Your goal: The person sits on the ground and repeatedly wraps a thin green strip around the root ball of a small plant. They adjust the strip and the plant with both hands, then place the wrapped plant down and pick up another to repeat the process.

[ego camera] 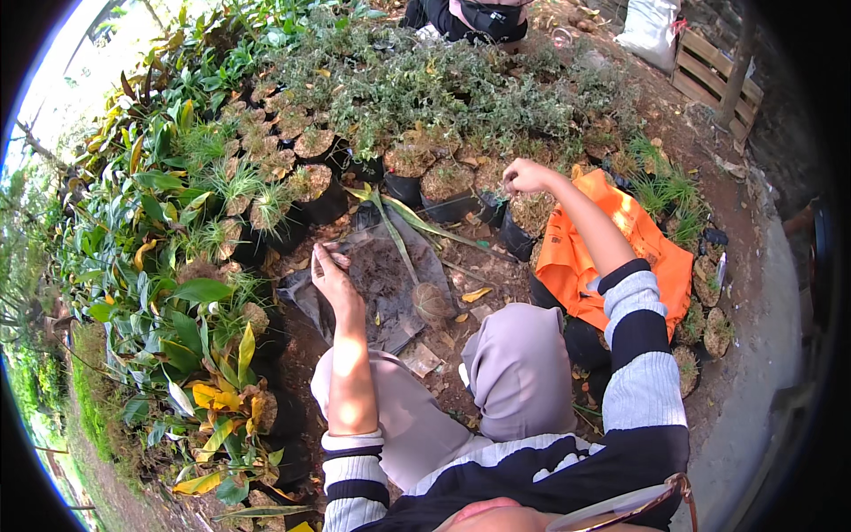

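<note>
My left hand (336, 276) is raised over the left side of a dark plastic sheet (399, 332), thumb and fingertips pinched together. Further out and to the right, my right hand (528, 178) hangs above the potted plants, its fingers bent together. A thin thread (432, 213), faint against the background, seems to stretch between the two hands. Dark soil (382, 272) lies on the sheet. At the sheet's right edge rests a round root ball (432, 302) with strands around it. Long green-and-yellow leaves (399, 243) extend from the ball away from me.
Black plastic plant bags (322, 199) and leafy plants (193, 299) crowd the left and far side. An orange bag (615, 246) lies under my right forearm. Beyond are another person (488, 20), a white sack (650, 30) and a wooden crate (715, 73).
</note>
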Action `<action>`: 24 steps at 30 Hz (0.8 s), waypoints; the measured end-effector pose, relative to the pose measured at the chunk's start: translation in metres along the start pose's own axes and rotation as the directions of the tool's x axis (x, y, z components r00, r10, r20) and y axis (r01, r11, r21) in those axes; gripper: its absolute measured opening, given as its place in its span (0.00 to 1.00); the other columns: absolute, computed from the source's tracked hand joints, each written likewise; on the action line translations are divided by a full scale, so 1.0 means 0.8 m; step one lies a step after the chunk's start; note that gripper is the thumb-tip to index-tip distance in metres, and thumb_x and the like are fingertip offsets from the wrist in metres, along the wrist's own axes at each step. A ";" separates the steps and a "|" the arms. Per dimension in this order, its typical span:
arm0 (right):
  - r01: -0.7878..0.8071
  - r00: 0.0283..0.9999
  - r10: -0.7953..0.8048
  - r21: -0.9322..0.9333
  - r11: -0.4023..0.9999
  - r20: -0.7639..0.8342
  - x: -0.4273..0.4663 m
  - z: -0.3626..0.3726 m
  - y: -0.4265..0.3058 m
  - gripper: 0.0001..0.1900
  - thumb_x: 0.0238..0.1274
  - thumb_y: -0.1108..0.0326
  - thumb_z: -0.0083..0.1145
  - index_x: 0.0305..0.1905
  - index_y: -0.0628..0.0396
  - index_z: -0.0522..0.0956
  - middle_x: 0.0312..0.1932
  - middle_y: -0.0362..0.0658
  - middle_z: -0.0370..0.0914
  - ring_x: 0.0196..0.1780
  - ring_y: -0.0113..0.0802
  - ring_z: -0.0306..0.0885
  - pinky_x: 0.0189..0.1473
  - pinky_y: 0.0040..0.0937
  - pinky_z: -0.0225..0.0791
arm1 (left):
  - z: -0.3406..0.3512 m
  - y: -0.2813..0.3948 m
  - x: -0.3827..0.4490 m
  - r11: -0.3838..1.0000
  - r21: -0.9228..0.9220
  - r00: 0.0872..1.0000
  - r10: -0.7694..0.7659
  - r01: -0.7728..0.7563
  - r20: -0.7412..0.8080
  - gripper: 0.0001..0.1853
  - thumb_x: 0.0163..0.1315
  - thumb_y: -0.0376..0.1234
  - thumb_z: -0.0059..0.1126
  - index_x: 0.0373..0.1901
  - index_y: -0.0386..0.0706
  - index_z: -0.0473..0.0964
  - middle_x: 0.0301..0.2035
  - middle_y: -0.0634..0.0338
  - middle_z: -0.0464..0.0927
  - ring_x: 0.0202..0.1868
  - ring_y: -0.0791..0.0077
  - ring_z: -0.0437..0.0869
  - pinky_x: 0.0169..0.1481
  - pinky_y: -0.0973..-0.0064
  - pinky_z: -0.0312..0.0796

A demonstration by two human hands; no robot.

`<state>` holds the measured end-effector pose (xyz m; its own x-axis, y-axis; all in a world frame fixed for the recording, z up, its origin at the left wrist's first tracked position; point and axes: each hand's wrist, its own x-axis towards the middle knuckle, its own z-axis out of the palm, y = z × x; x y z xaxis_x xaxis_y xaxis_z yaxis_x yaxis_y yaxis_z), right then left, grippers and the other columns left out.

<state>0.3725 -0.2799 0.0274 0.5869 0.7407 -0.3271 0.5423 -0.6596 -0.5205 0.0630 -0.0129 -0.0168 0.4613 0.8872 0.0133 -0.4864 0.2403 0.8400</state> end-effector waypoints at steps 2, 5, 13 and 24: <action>0.022 0.974 -0.020 0.006 1.000 -0.226 -0.001 -0.003 -0.008 0.07 0.47 0.73 0.53 0.30 0.60 0.80 0.26 0.45 0.80 0.32 0.32 0.78 0.36 0.32 0.69 | 0.004 0.002 -0.003 1.000 0.016 1.000 -0.013 0.013 0.008 0.17 0.72 0.40 0.43 0.30 0.38 0.73 0.17 0.66 0.69 0.20 0.85 0.66 0.28 0.83 0.59; 0.097 0.857 -0.061 0.043 0.994 -0.512 0.000 -0.012 -0.030 0.05 0.53 0.71 0.53 0.32 0.61 0.76 0.23 0.45 0.75 0.27 0.32 0.70 0.34 0.33 0.64 | 0.010 0.006 -0.005 0.999 -0.035 0.999 -0.040 0.039 -0.014 0.17 0.71 0.41 0.44 0.30 0.38 0.73 0.17 0.66 0.70 0.20 0.84 0.66 0.28 0.84 0.60; 0.339 0.850 -0.270 0.076 0.938 -0.453 -0.021 -0.012 -0.143 0.05 0.59 0.70 0.53 0.35 0.60 0.74 0.27 0.44 0.77 0.30 0.29 0.73 0.36 0.31 0.66 | 0.016 -0.005 -0.005 0.955 0.147 0.951 -0.279 0.259 0.133 0.13 0.68 0.40 0.50 0.45 0.40 0.72 0.31 0.62 0.75 0.28 0.81 0.74 0.34 0.83 0.67; 0.772 0.568 -0.797 -0.203 0.602 -0.205 -0.042 0.138 -0.219 0.03 0.51 0.70 0.53 0.30 0.56 0.75 0.27 0.46 0.75 0.39 0.45 0.76 0.40 0.42 0.67 | 0.035 -0.069 -0.051 0.790 0.566 0.641 -0.312 -0.234 0.701 0.18 0.58 0.27 0.54 0.51 0.35 0.67 0.40 0.55 0.76 0.39 0.72 0.78 0.44 0.73 0.72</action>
<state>0.1916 -0.1750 0.0426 0.0244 0.9201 0.3910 0.9016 0.1487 -0.4062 0.0921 -0.0733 -0.0484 0.9679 0.2173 0.1266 -0.0725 -0.2410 0.9678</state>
